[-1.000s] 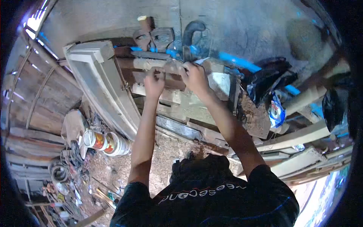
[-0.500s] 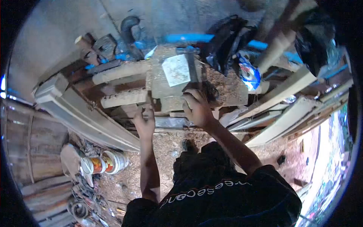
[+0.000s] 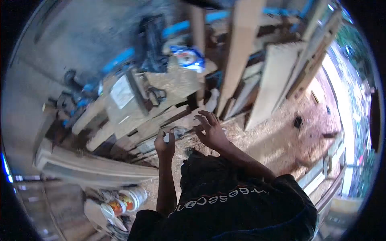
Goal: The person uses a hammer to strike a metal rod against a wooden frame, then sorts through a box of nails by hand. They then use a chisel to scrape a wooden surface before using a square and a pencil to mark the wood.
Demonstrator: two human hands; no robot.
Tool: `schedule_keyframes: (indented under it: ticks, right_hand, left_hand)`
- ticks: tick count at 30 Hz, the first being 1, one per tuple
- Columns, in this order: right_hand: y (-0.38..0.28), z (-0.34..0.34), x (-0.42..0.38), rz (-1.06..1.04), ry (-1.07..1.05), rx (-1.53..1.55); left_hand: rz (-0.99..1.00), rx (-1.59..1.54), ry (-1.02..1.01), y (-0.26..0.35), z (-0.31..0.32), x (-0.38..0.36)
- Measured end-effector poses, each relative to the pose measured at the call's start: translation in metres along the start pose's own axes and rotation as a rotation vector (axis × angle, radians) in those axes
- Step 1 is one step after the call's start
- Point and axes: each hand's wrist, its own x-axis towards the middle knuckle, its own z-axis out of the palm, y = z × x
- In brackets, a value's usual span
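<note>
Black cloth of the person's shirt fills the lower middle; across it I can read the pale letters "reesecon". Ahead lies the wooden bench, in front of both hands. At its right stands a pale plank. White buckets at lower left carry an orange-red label, its words too blurred. The right hand is spread wide, fingers curved. The left hand makes a narrow gap; whether it holds something, I cannot tell. On the bench are a blue-and-white packet, its print unreadable, and a white sheet.
</note>
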Motion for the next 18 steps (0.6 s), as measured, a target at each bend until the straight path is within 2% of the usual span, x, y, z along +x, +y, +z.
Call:
schedule_keyframes:
  ticks: [1, 4, 5, 9, 18]
  right_hand:
    - [0.01, -0.01, -0.013, 0.025, 0.026, -0.014]
    - [0.032, -0.049, -0.056, 0.166, 0.069, -0.056]
    - [0.037, -0.06, -0.072, 0.209, 0.089, -0.074]
    - [0.065, -0.098, -0.135, 0.356, 0.174, -0.124]
    - [0.085, -0.186, -0.256, 0.678, 0.393, -0.249]
  left_hand:
    - [0.072, -0.02, -0.038, -0.006, 0.012, -0.004]
    - [-0.077, 0.012, -0.17, 0.044, 0.045, -0.013]
    - [-0.022, -0.122, -0.238, 0.057, 0.059, -0.017]
    - [0.021, -0.07, -0.428, 0.091, 0.116, -0.041]
    - [0.212, -0.233, -0.781, 0.174, 0.25, -0.104]
